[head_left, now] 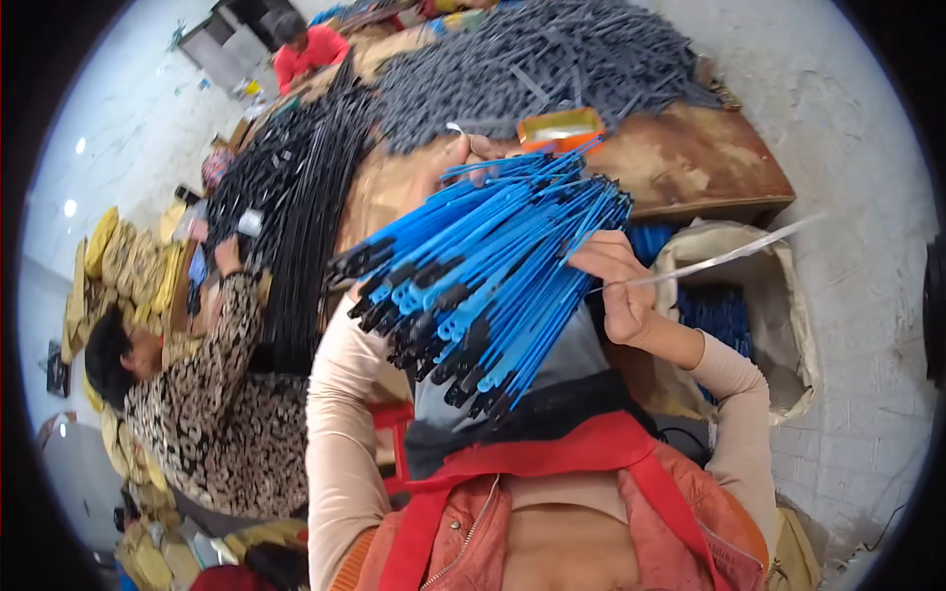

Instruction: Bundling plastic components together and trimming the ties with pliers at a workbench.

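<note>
A thick bundle of thin blue rods (512, 266) with black tips and small eyelets lies slantwise in front of my body. My left hand (467, 163) is at the bundle's far side, fingers curled against the rods and partly hidden by them. A small white end sticks up by its fingers. At the bundle's right side, my right hand (623, 286) is closed on a thin, pale, shiny strip (729, 258). One stretch of it runs out to the right, blurred, and its other end reaches the rods.
Dark grey flat pieces (542, 64) are heaped on the brown table (700, 158), beside an orange tray (562, 128). Long black strips (305, 227) lie to the left. A white sack (788, 335) with blue pieces stands right. One co-worker (217, 414) sits left, another (305, 54) far back.
</note>
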A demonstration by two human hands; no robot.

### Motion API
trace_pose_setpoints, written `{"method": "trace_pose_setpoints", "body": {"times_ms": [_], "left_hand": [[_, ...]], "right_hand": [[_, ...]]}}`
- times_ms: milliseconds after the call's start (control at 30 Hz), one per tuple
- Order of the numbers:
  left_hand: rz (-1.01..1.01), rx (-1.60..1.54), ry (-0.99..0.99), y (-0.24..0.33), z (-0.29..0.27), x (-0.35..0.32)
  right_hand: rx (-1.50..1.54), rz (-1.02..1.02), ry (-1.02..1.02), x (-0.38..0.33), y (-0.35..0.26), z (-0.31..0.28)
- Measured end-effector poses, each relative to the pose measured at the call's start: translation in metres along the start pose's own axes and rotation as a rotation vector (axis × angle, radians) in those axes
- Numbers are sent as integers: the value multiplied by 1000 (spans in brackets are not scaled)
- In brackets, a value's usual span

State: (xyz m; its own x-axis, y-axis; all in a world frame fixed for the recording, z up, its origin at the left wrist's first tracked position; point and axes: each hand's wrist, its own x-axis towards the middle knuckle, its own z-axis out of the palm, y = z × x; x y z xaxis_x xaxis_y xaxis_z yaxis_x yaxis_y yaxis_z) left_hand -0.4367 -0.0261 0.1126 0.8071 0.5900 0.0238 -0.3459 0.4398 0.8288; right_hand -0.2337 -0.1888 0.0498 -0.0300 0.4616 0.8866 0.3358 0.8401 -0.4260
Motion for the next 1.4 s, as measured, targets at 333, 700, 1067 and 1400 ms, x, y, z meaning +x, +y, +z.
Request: {"method": "trace_pose_setpoints", "body": {"times_ms": [333,700,1067,1400], "left_hand": [[-133,147,194,-22,-100,-141],[-5,357,322,-37,-207,-160],[74,987,202,12,-223,-122],[-270,723,269,42,-238,-100]], "right_hand": [[364,102,-482,-49,-6,96],[434,297,-775,-35,65,169],[-81,-344,-569,100,129,260],[174,67,-892,130,214,298]]}}
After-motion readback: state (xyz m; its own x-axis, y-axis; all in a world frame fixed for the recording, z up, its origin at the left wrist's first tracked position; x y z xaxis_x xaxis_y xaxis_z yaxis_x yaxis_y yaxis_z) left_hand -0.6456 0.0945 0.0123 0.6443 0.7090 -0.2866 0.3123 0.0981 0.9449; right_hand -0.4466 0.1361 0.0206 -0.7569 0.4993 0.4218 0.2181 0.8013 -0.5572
